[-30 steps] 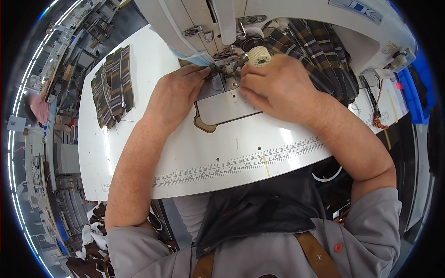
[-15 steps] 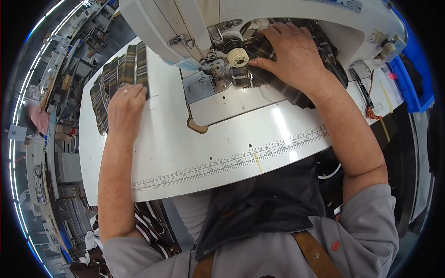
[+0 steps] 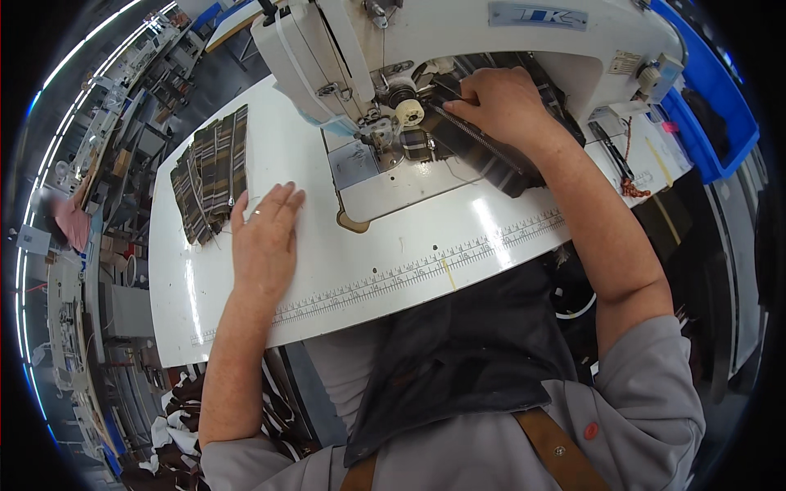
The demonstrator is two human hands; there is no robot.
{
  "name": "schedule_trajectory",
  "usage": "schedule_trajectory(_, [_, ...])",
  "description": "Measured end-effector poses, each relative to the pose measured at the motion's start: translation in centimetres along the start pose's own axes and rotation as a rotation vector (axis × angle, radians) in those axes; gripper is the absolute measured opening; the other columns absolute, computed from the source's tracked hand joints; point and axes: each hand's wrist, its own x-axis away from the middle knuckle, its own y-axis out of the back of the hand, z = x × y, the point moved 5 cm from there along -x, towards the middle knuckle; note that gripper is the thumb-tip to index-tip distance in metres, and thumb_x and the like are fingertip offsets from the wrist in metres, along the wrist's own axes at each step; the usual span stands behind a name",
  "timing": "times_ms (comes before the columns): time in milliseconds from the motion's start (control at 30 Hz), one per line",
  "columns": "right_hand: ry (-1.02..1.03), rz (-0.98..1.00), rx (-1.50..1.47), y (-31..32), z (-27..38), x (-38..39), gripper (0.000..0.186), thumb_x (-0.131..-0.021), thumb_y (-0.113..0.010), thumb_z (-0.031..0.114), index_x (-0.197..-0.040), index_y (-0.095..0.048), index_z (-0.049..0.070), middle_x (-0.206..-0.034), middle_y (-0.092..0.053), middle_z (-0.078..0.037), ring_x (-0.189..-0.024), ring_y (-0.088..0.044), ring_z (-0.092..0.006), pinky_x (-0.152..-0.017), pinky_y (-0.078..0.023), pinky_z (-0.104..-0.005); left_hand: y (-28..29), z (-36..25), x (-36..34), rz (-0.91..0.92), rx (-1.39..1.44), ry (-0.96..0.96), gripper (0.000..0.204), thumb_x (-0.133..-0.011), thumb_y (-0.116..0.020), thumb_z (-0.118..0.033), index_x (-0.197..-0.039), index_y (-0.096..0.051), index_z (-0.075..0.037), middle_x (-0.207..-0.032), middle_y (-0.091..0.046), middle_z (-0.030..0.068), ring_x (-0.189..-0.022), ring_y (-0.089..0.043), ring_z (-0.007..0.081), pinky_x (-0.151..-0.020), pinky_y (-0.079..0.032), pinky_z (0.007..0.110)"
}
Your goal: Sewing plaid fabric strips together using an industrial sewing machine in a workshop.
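Observation:
My left hand (image 3: pixel 266 241) lies flat on the white sewing table (image 3: pixel 303 245), its fingers stretched out and nothing in them. Just left of its fingertips rests a brown plaid cloth piece (image 3: pixel 214 168) with frayed edges. My right hand (image 3: pixel 509 110) is under the arm of the sewing machine (image 3: pixel 458 33), thumb and fingers closed on a dark plaid cloth (image 3: pixel 491 159). A toothed strip like a zipper runs along this cloth. Part of the cloth reaches the presser foot area (image 3: pixel 385 147), beside a cream knob (image 3: pixel 409 113). The palm hides some of the cloth.
A printed ruler (image 3: pixel 393 278) follows the table's near edge. Right of the machine lie dark snips (image 3: pixel 610 151) with a reddish cord, and a blue bin (image 3: pixel 712 131). Striped cloth (image 3: pixel 184 409) hangs or lies below the table at left. Another person (image 3: pixel 72 221) is at the far left.
My left hand has let go of the brown plaid piece and moved right and nearer. My right fingers have curled in on the dark cloth, showing more of its toothed strip.

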Motion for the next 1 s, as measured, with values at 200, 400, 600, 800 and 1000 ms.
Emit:
schedule_trajectory(200, [-0.174, 0.134, -0.458, 4.1, -3.3, 4.4, 0.031, -0.088, -0.075, 0.028, -0.074, -0.068, 0.001, -0.071, -0.065, -0.011, -0.065, -0.062, -0.0217, -0.063, -0.047, -0.038, 1.3, -6.7, -1.3, 0.019, 0.53, -0.074, 0.027, -0.102, -0.066, -0.014, -0.127, -0.071, -0.006, -0.138, -0.069, 0.0149, -0.127, -0.067, 0.0286, -0.113, -0.045, 0.048])
schedule_trajectory(400, [0.053, 0.11, -1.111, 6.3, 4.5, 12.6, 0.031, -0.093, -0.08, 0.018, -0.071, -0.066, 0.002, -0.071, -0.058, -0.001, -0.064, -0.051, -0.0098, -0.059, -0.039, -0.0289, -1.7, -12.2, -3.5, 0.545, 2.131, 0.673, 0.057, -0.11, -0.061, -0.031, -0.155, -0.04, -0.005, -0.15, -0.057, 0.0171, -0.123, -0.067, 0.0245, -0.105, -0.054, 0.038])
schedule_trajectory(600, [0.083, 0.503, -1.187, 2.6, 8.9, 14.5, 0.034, -0.095, -0.078, 0.02, -0.069, -0.067, 0.002, -0.07, -0.06, -0.006, -0.062, -0.058, -0.016, -0.059, -0.045, -0.0344, -2.8, -9.3, -4.3, 0.109, 1.916, 0.526, 0.099, -0.091, -0.08, 0.0, -0.164, -0.014, -0.012, -0.145, -0.054, 0.0204, -0.126, -0.063, 0.0288, -0.109, -0.054, 0.043])
schedule_trajectory(800, [0.461, -0.005, -0.686, 0.8, 8.9, 9.2, 0.024, -0.088, -0.08, 0.03, -0.094, -0.074, 0.007, -0.089, -0.071, -0.009, -0.09, -0.07, -0.0323, -0.076, -0.056, -0.0429, -2.1, -5.0, -4.2, 0.095, 1.151, 0.343, 0.068, -0.085, -0.082, 0.001, -0.146, -0.054, -0.005, -0.143, -0.056, 0.0149, -0.119, -0.067, 0.0241, -0.104, -0.054, 0.035])
schedule_trajectory(1000, [0.622, 0.073, -0.253, 0.1, 9.2, 4.2, 0.047, -0.082, -0.084, 0.043, -0.101, -0.071, 0.002, -0.098, -0.073, -0.011, -0.096, -0.071, -0.0314, -0.082, -0.058, -0.044, -1.7, -4.4, -5.7, -0.001, 0.682, -0.096, 0.036, -0.087, -0.078, -0.005, -0.123, -0.074, 0.0, -0.137, -0.068, 0.0158, -0.123, -0.067, 0.034, -0.107, -0.053, 0.04])
